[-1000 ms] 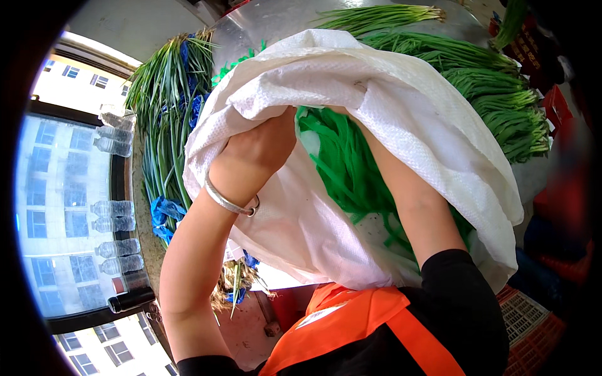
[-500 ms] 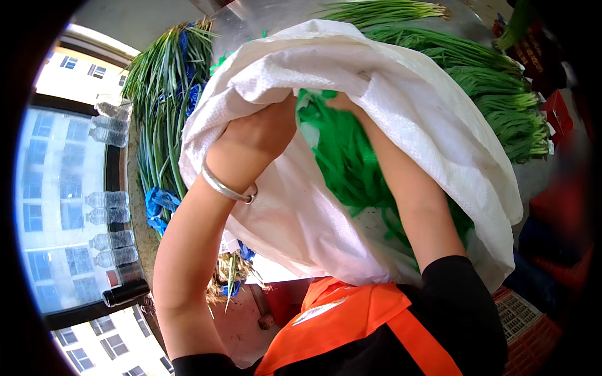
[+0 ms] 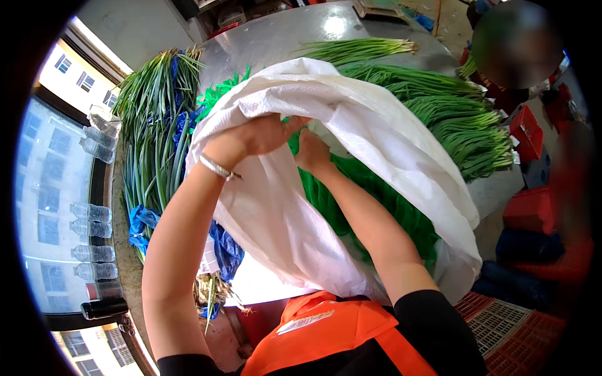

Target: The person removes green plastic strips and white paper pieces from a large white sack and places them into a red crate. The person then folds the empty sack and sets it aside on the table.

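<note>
A large white woven sack (image 3: 401,135) stands open in front of me, its rolled rim arching over both hands. Inside lies a heap of thin green strips (image 3: 342,200), which look like plastic ties. My left hand (image 3: 266,133), with a silver bangle on the wrist, reaches in under the far rim, its fingers bent toward the right hand and partly covered by the rim. Close beside it, my right hand (image 3: 311,150) is closed above the green strips. Whatever the fingertips pinch is too small or hidden to make out.
More green strips (image 3: 219,94) lie on the metal table (image 3: 276,34) beyond the sack. Long green onions (image 3: 150,138) with blue plastic are piled at left; trimmed bundles (image 3: 458,119) line the right. Plastic bottles (image 3: 94,219) stand by the window. Another person is at far right.
My right hand has drawn up from deeper in the sack to beside the left hand, now closed. The view has shifted, showing more of the table beyond.
</note>
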A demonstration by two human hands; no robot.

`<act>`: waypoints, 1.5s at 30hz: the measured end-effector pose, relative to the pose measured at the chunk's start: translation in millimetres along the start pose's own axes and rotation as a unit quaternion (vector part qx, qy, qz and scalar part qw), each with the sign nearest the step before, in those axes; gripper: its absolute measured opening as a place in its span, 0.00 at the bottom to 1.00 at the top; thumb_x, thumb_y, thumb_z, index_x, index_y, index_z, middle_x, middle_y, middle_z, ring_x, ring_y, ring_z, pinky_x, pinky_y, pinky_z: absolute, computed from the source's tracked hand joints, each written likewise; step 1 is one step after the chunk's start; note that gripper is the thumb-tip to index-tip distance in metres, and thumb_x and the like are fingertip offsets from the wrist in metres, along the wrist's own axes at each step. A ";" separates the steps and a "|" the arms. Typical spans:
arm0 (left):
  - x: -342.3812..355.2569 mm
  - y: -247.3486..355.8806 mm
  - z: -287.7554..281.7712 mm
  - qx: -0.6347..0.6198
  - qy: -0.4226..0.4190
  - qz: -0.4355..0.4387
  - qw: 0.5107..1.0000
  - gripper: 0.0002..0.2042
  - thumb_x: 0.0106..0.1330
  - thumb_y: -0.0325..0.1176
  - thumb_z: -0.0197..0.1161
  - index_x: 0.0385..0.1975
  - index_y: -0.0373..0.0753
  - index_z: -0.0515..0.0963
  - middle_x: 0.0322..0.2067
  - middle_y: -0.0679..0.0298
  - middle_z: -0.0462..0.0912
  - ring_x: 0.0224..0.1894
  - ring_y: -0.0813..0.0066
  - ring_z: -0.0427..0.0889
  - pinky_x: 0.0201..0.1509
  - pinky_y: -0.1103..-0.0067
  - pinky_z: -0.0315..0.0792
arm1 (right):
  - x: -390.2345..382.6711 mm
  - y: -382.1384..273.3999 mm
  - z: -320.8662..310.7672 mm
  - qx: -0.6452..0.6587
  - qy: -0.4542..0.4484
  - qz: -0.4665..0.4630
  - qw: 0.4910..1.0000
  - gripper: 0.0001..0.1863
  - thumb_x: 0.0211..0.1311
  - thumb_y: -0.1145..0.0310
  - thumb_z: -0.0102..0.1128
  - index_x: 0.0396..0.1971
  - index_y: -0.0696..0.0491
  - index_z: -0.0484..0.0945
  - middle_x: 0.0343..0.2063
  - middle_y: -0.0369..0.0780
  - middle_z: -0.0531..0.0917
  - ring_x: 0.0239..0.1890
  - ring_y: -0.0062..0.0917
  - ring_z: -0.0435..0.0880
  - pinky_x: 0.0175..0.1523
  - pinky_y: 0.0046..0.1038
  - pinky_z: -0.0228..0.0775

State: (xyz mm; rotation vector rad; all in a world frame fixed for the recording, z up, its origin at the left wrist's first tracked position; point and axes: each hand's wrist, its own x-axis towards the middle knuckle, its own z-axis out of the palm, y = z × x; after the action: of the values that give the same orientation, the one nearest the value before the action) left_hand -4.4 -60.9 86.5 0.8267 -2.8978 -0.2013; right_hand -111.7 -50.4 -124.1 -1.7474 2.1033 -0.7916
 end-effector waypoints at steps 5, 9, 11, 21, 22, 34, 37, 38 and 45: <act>28.3 -62.1 13.7 -0.074 -0.053 -0.052 0.995 0.20 0.67 0.45 0.44 0.53 0.41 0.69 0.55 0.59 0.69 0.57 0.62 0.66 0.60 0.74 0.58 | -70.2 -17.9 -63.7 0.003 0.054 0.006 0.999 0.29 0.37 0.72 0.65 0.44 0.61 0.65 0.38 0.53 0.75 0.42 0.47 0.75 0.45 0.42 0.68; 40.3 -116.9 59.9 -0.176 -0.067 -0.068 0.980 0.22 0.67 0.46 0.42 0.54 0.39 0.68 0.56 0.61 0.68 0.59 0.68 0.65 0.63 0.75 0.56 | -123.9 -11.6 -94.4 -0.015 0.198 -0.086 0.976 0.36 0.35 0.71 0.65 0.51 0.59 0.64 0.45 0.53 0.74 0.47 0.48 0.73 0.51 0.37 0.66; 48.3 -126.4 74.1 -0.152 -0.053 -0.044 0.986 0.27 0.66 0.53 0.39 0.58 0.41 0.62 0.59 0.62 0.63 0.61 0.67 0.60 0.65 0.75 0.50 | -149.1 -18.7 -127.4 0.044 0.117 0.005 0.992 0.44 0.35 0.72 0.66 0.58 0.60 0.57 0.55 0.55 0.64 0.59 0.47 0.61 0.61 0.37 0.55; 28.4 -65.4 102.1 -0.173 -0.146 -0.156 0.962 0.40 0.59 0.66 0.35 0.65 0.40 0.47 0.66 0.60 0.43 0.68 0.64 0.39 0.70 0.73 0.33 | -238.7 50.7 -266.8 -0.123 0.314 -0.047 0.940 0.24 0.49 0.68 0.61 0.48 0.57 0.70 0.42 0.44 0.77 0.44 0.33 0.74 0.53 0.33 0.64; 32.4 -57.3 113.2 -0.183 -0.136 -0.145 0.963 0.42 0.58 0.67 0.35 0.64 0.39 0.46 0.66 0.59 0.42 0.69 0.64 0.38 0.70 0.73 0.34 | -243.0 60.9 -271.2 -0.126 0.406 -0.079 0.902 0.22 0.50 0.69 0.60 0.47 0.57 0.70 0.41 0.43 0.77 0.43 0.33 0.75 0.51 0.33 0.66; -9.2 -31.0 110.8 -0.272 -0.107 -0.150 0.945 0.41 0.60 0.65 0.36 0.64 0.37 0.48 0.65 0.54 0.48 0.68 0.60 0.45 0.68 0.71 0.42 | -286.0 -94.0 -470.0 0.370 0.562 -0.054 0.738 0.21 0.54 0.61 0.54 0.45 0.58 0.71 0.41 0.41 0.76 0.42 0.29 0.77 0.46 0.29 0.71; 1.8 -38.4 140.9 -0.273 -0.145 -0.160 0.937 0.43 0.59 0.66 0.35 0.64 0.35 0.48 0.65 0.53 0.49 0.68 0.60 0.45 0.68 0.71 0.41 | -335.3 -110.5 -513.1 0.154 0.560 -0.125 0.804 0.21 0.58 0.60 0.52 0.47 0.58 0.69 0.43 0.43 0.75 0.44 0.28 0.76 0.47 0.30 0.71; 3.1 -25.3 144.0 -0.295 -0.121 -0.146 0.937 0.42 0.59 0.64 0.40 0.62 0.32 0.51 0.64 0.52 0.52 0.66 0.59 0.50 0.66 0.70 0.48 | -359.0 -108.5 -534.3 0.089 0.569 -0.133 0.807 0.21 0.58 0.60 0.52 0.47 0.58 0.69 0.43 0.43 0.75 0.44 0.28 0.75 0.47 0.29 0.71; -83.1 34.8 124.8 -0.469 -0.001 -0.051 0.882 0.24 0.63 0.41 0.53 0.53 0.30 0.66 0.48 0.51 0.74 0.49 0.64 0.74 0.53 0.75 0.67 | -493.8 -108.8 -599.7 -0.124 0.602 -0.130 0.778 0.20 0.61 0.61 0.49 0.49 0.57 0.67 0.43 0.42 0.75 0.45 0.26 0.75 0.47 0.28 0.71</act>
State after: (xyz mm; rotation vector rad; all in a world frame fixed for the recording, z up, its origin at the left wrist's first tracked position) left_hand 28.8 24.3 -37.3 0.7378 -2.2616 -1.4471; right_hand -244.5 549.8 363.2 -1.8901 2.7515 -2.2840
